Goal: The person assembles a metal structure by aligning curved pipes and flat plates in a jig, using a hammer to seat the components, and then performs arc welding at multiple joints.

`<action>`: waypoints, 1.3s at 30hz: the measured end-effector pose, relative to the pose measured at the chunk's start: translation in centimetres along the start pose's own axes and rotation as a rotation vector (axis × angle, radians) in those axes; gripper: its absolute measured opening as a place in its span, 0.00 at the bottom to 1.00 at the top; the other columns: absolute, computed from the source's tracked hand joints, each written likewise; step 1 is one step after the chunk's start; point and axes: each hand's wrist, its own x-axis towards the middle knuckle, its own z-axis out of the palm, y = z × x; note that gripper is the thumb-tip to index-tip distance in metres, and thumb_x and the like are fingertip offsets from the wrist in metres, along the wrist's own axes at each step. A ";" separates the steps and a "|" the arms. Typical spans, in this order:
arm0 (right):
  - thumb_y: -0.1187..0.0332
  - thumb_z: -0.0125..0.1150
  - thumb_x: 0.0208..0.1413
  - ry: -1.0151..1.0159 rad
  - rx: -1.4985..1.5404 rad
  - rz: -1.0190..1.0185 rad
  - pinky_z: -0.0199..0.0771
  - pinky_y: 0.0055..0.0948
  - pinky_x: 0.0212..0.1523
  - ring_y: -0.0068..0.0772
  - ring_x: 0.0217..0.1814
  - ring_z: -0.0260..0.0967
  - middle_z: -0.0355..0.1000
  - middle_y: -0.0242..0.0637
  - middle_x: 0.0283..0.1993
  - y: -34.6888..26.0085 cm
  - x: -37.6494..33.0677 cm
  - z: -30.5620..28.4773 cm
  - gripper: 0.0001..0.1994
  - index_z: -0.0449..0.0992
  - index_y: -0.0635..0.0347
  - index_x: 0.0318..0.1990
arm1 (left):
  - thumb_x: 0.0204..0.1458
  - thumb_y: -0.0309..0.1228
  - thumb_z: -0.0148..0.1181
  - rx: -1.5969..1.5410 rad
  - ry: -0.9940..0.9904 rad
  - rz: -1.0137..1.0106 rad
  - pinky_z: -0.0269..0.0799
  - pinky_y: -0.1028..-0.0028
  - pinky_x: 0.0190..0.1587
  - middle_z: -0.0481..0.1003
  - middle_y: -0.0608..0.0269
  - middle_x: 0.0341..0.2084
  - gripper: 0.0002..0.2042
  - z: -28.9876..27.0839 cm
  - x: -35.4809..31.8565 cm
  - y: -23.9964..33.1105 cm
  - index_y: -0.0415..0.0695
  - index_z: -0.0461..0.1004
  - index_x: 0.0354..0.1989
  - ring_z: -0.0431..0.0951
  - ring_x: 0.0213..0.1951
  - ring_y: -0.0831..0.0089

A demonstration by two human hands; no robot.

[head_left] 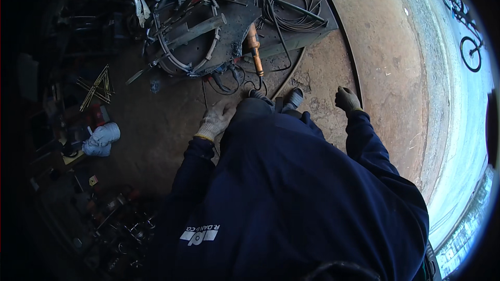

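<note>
My left hand (219, 116), in a pale knitted work glove with a yellowish cuff, is beside my left leg, fingers stretched out and nothing seen in them. My right hand (346, 99), also gloved, hangs out to the right over the floor with its fingers curled in. What it holds, if anything, is hidden. A long dark strip (346, 28) runs along the floor up to the right wrist; I cannot tell whether they touch. Ahead of my feet, an orange angle grinder (254, 47) hangs at the edge of a dark metal workbench (242, 15).
Locking pliers (139, 6), a metal ring (210, 52) and a coil of rod (291, 0) lie on the bench. Cables (224, 86) loop below it. At left are thin rods (98, 89) and a grey-white cloth bundle (102, 139). A bicycle (461, 21) stands far right.
</note>
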 end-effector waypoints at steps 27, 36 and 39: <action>0.49 0.60 0.64 -0.004 -0.788 -0.987 0.78 0.38 0.49 0.42 0.49 0.81 0.82 0.46 0.45 -26.6 -6.2 27.8 0.24 0.78 0.60 0.55 | 0.64 0.33 0.59 -0.363 0.132 0.390 0.78 0.68 0.42 0.81 0.53 0.37 0.13 -8.9 4.0 6.0 0.40 0.79 0.51 0.82 0.38 0.67; 0.51 0.59 0.60 -0.429 -1.656 -1.001 0.81 0.46 0.45 0.50 0.47 0.81 0.81 0.46 0.41 -33.8 -7.1 35.0 0.18 0.83 0.54 0.44 | 0.64 0.35 0.59 -0.530 0.293 0.071 0.78 0.67 0.43 0.82 0.52 0.39 0.14 -7.6 4.3 12.1 0.39 0.79 0.51 0.84 0.39 0.65; 0.51 0.59 0.59 -0.537 -1.626 -1.079 0.81 0.46 0.45 0.50 0.45 0.81 0.82 0.46 0.38 -34.0 -5.6 34.8 0.18 0.83 0.56 0.43 | 0.65 0.32 0.59 -0.585 0.312 0.018 0.77 0.72 0.40 0.80 0.58 0.37 0.13 -7.5 4.8 16.2 0.37 0.78 0.52 0.81 0.36 0.75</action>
